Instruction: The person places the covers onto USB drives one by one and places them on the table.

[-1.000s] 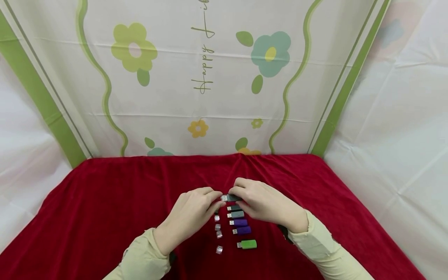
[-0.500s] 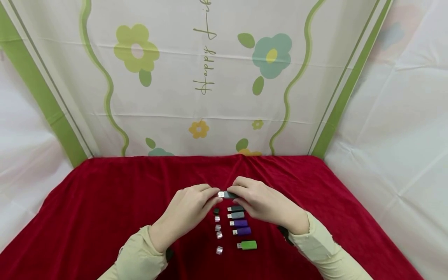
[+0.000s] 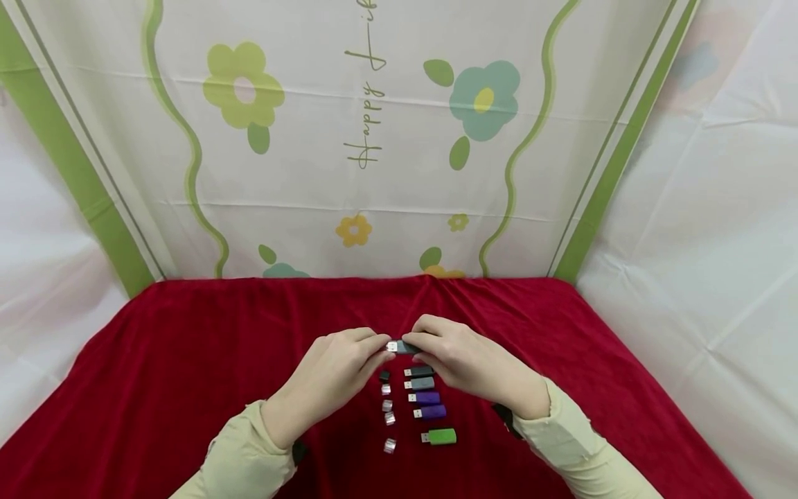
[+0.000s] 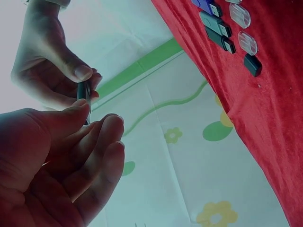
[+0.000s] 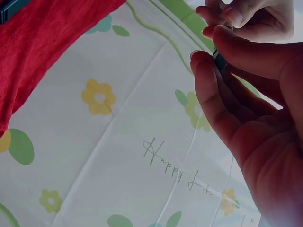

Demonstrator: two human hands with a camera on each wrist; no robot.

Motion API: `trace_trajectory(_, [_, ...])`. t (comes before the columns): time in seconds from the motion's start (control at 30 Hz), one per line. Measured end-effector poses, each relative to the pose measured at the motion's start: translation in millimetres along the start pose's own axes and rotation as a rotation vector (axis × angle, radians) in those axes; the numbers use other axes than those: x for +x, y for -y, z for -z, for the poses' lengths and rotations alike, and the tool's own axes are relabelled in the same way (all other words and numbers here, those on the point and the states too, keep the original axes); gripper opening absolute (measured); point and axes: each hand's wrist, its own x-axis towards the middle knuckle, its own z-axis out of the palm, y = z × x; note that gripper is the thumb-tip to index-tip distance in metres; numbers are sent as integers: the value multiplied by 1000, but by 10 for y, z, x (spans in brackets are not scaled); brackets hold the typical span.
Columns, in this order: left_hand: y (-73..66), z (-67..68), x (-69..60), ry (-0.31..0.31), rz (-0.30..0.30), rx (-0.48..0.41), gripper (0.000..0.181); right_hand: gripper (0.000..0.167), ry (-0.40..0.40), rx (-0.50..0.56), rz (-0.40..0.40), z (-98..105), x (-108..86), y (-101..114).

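Red-draped bench (image 3: 206,367), flowered backdrop (image 3: 411,159) across the upper frame. At lower centre we hold one grey-blue USB stick (image 3: 406,347), long axis left–right: fingers of our right hand (image 3: 470,360) clamp its body, those of our left hand (image 3: 330,374) pinch its plug end (image 3: 391,346); neither hand nearer.
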Motion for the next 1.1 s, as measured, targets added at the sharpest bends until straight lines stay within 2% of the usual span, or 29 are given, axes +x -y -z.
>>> trace_trajectory(0.53, [0,-9,0,16,-83,-18,17,24,26,-78,-19,10,0,74])
trace_trajectory(0.77, [-9,-47,-12,38,-80,-29,16,24,64,-96,-32,12,-8,108])
trace_trajectory(0.9, [10,-33,-23,80,-68,-31,13,24,79,-60,-49,0,-10,113])
trace_trajectory(1.1, [80,-29,-97,125,-12,-75,14,20,92,88,-103,-29,-4,124])
